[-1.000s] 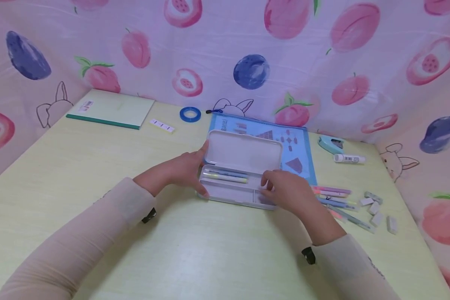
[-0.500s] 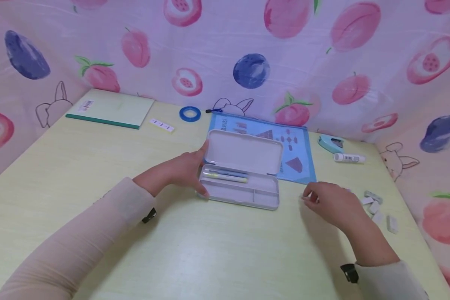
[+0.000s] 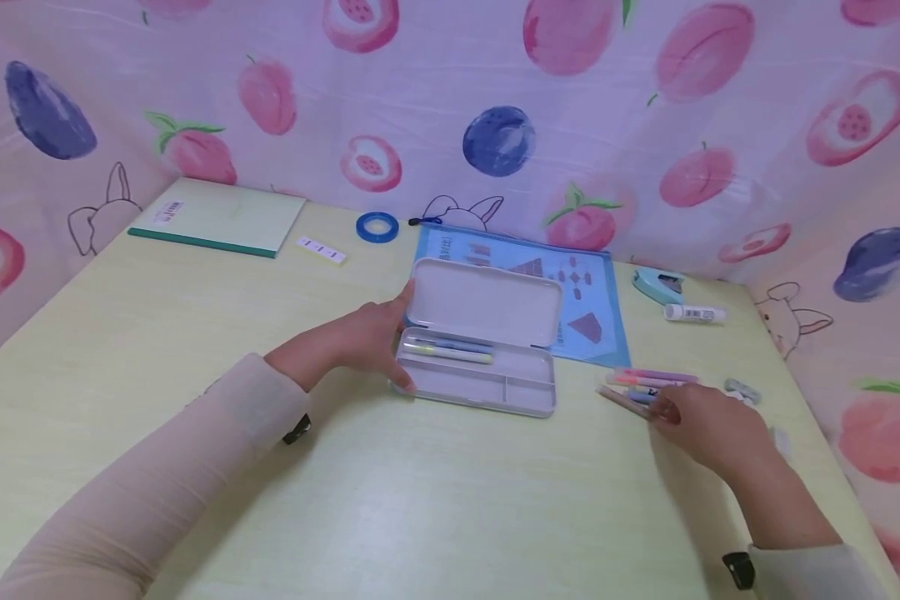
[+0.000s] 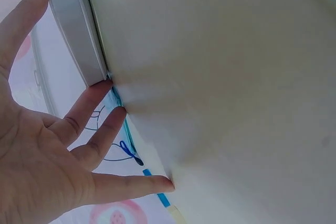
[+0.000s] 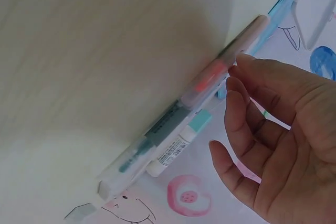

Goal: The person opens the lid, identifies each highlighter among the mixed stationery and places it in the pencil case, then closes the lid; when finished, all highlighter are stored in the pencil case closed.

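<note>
my left hand [image 3: 367, 337] was spread wide at the left end of the case [image 3: 450, 384], thumb against its front edge and a fingertip at its back corner; in the left wrist view, the fingers were stretched well apart. my right hand [image 3: 720, 429] was narrow, to the right of the case, with its fingers bent in over the near end of a brown pen [image 3: 622, 402]. i cannot tell if i had that pen pinched or only touched it. its other end pointed toward the case, just beside it but not touching.

the case stood open on the table [image 3: 420, 500], its lid [image 3: 485, 304] folded back. in its back compartment, toward the left, lay a yellow pen [image 3: 447, 354] and a blue one beside it. right of the case and beyond my fingers were more pens, with a purple pen [image 3: 663, 376] farthest back. right of those, partly hidden by my hand, was an eraser [image 3: 742, 390].

a blue folder [image 3: 596, 292] lay partly under the lid, behind the case. well to the right and farther back than the case sat a glue stick [image 3: 694, 313]. to the left, behind the case, were the tape [image 3: 377, 239], a label strip [image 3: 321, 250] and a notebook [image 3: 217, 215].
</note>
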`<state>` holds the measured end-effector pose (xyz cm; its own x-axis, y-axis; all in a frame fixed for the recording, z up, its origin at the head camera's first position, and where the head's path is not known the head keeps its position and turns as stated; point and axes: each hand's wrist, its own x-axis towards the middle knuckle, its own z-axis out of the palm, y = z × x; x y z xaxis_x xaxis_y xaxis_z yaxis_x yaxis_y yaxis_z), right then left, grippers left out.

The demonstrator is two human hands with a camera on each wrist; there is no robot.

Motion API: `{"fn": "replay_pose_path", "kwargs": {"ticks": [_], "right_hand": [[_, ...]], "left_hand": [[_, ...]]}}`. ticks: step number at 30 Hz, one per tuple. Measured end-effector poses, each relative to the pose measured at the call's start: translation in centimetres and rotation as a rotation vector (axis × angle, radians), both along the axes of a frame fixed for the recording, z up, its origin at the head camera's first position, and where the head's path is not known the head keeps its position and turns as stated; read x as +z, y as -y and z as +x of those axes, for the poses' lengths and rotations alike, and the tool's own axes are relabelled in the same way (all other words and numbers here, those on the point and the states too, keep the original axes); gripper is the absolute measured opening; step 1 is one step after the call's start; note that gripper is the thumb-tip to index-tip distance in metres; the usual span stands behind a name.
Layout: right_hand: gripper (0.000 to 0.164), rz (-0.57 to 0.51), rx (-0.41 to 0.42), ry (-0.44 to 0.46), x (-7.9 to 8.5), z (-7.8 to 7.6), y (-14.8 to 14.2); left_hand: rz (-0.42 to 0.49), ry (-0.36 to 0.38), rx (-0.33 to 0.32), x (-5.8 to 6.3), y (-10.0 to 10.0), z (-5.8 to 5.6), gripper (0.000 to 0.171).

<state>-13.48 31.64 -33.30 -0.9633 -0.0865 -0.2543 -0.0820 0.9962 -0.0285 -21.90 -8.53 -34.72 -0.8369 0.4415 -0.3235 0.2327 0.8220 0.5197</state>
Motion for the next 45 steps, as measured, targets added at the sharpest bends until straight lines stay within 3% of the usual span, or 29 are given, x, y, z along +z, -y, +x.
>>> {"fn": "replay_pose_path", "kwargs": {"ticks": [17,27,37,45], "right_hand": [[0.015,0.005,-0.054,0.05,-0.4,0.0,0.0],[0.017,0.006,0.025,-0.065,0.0,0.1,0.9],[0.019,-0.027,0.064,-0.086,2.3,-0.4,4.5],[0.019,-0.021,0.126,-0.107,2.5,-1.4,7.9]], "left_hand": [[0.021,-0.018,-0.02,-0.1,0.3,0.0,0.135],[0.022,-0.014,-0.018,0.0,0.3,0.1,0.134],[0.027,-0.017,-0.029,0.1,0.5,0.1,0.134],[0.027,-0.02,-0.028,0.1,0.5,0.1,0.135]]}}
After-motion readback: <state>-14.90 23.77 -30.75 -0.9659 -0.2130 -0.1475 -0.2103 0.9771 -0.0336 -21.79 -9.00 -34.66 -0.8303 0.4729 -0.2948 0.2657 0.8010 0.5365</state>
